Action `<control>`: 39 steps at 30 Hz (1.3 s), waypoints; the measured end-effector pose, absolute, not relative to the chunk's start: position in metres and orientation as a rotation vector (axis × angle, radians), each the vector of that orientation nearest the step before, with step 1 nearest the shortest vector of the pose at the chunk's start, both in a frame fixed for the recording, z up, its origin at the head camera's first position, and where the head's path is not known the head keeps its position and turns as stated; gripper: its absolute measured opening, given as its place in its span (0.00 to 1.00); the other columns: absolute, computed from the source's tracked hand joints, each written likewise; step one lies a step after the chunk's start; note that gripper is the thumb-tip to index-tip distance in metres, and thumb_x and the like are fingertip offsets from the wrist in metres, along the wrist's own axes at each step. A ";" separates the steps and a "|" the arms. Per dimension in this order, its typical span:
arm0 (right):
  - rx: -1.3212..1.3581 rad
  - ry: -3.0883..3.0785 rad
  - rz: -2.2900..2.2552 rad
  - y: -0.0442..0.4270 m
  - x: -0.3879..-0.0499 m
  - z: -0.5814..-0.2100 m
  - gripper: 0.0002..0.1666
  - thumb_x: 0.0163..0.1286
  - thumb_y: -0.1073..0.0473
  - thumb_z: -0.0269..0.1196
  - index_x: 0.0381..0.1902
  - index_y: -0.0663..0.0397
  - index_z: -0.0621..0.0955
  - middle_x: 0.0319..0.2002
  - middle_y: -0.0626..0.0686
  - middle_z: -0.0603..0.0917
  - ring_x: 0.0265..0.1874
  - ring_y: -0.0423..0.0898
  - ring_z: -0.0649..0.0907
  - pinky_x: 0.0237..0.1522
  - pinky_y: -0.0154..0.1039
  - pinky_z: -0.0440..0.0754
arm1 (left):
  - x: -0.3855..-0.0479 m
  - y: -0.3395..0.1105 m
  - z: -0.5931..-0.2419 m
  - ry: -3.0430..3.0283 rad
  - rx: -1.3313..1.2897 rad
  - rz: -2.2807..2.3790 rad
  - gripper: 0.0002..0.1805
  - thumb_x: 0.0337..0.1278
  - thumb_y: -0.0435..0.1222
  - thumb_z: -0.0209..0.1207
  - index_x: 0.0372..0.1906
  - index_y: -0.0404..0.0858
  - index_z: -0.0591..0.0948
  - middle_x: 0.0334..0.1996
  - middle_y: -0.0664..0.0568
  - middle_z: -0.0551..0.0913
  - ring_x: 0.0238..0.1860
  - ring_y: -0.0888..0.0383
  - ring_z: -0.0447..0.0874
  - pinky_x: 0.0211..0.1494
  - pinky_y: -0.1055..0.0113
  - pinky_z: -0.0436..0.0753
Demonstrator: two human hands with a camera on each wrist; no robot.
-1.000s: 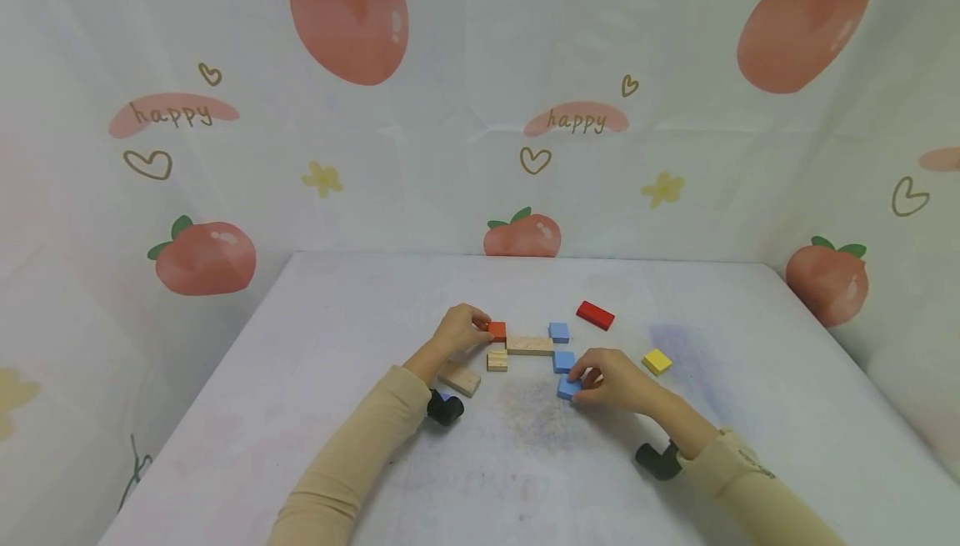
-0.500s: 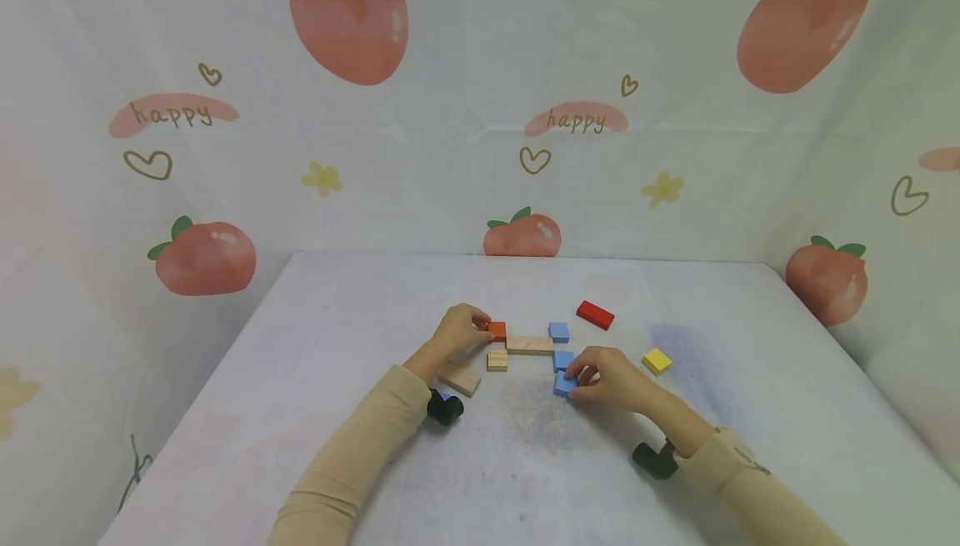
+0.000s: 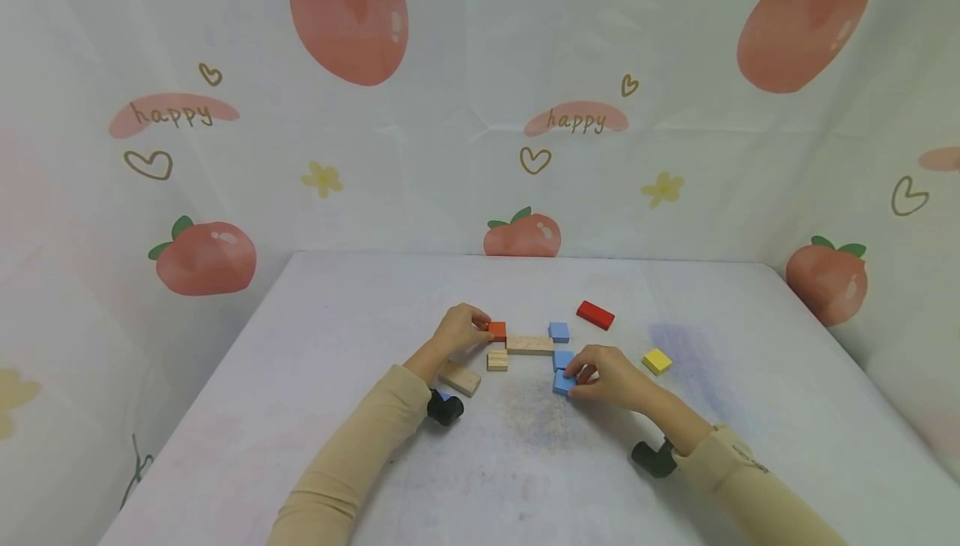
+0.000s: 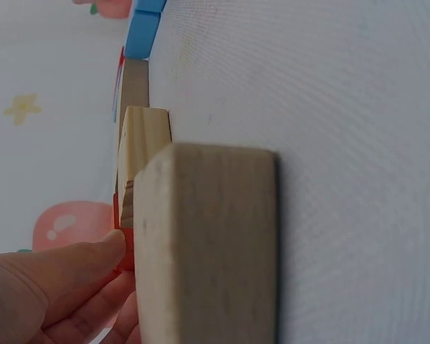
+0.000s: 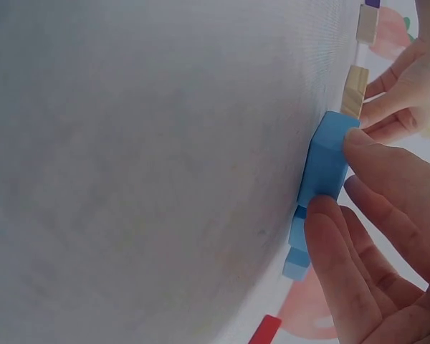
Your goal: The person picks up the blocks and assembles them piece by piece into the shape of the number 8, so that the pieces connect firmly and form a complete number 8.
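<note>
My left hand (image 3: pixel 459 331) holds an orange-red block (image 3: pixel 497 331) at the left end of a plain wooden plank (image 3: pixel 529 346); thumb and fingers meet it in the left wrist view. With thumb and fingers, my right hand (image 3: pixel 611 379) pinches a blue block (image 5: pixel 324 161) lying on the table. That block stands against a second blue block (image 3: pixel 563 360) at the plank's right end. A third blue block (image 3: pixel 558 332) sits just beyond that end. Below the orange-red block lies a small wooden block (image 3: pixel 497 360).
A larger wooden block (image 3: pixel 459 378) lies by my left wrist, with a blue-purple piece mostly hidden by the black wrist camera (image 3: pixel 446 408). To the right are a red block (image 3: pixel 596 315) and a yellow block (image 3: pixel 657 362). A printed curtain (image 3: pixel 450 154) hangs behind the table.
My right hand has slid the blue block slightly left and away from me, up against the second blue block. The left hand has stayed still on the orange-red block.
</note>
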State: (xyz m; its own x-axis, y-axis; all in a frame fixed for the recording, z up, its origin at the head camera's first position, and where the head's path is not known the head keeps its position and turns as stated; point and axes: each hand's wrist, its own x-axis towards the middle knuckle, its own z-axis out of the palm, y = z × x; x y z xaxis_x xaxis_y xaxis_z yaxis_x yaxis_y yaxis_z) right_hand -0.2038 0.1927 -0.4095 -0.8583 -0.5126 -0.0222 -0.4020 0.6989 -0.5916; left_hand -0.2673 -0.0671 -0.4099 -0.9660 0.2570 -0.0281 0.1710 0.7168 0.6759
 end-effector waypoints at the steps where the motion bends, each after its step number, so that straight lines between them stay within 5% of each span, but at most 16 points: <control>1: -0.741 2.722 -0.882 0.193 -0.204 -0.410 0.12 0.53 0.62 0.70 0.37 0.59 0.83 0.34 0.51 0.83 0.31 0.41 0.81 0.34 0.31 0.83 | -0.267 -0.067 -0.410 2.800 0.358 1.081 0.15 0.51 0.31 0.64 0.45 0.31 0.83 0.38 0.42 0.85 0.43 0.50 0.82 0.47 0.61 0.80; 21: -0.743 2.733 -0.889 0.192 -0.205 -0.411 0.12 0.53 0.63 0.70 0.37 0.59 0.83 0.33 0.50 0.82 0.32 0.41 0.81 0.35 0.31 0.83 | -0.270 -0.068 -0.412 2.785 0.340 1.093 0.16 0.50 0.32 0.65 0.46 0.31 0.83 0.39 0.43 0.85 0.42 0.51 0.81 0.46 0.62 0.80; 29: -0.759 2.729 -0.892 0.193 -0.206 -0.412 0.12 0.53 0.63 0.70 0.37 0.60 0.83 0.33 0.51 0.82 0.32 0.41 0.82 0.35 0.32 0.83 | -0.296 -0.074 -0.441 2.782 0.411 1.105 0.16 0.49 0.39 0.67 0.44 0.38 0.84 0.35 0.50 0.85 0.38 0.57 0.81 0.42 0.66 0.79; 39: -0.768 2.723 -0.894 0.193 -0.206 -0.411 0.12 0.53 0.62 0.70 0.37 0.60 0.83 0.33 0.51 0.83 0.32 0.42 0.82 0.35 0.33 0.83 | -0.269 -0.068 -0.412 2.785 0.333 1.081 0.15 0.51 0.32 0.64 0.46 0.32 0.82 0.39 0.42 0.84 0.43 0.51 0.81 0.48 0.60 0.79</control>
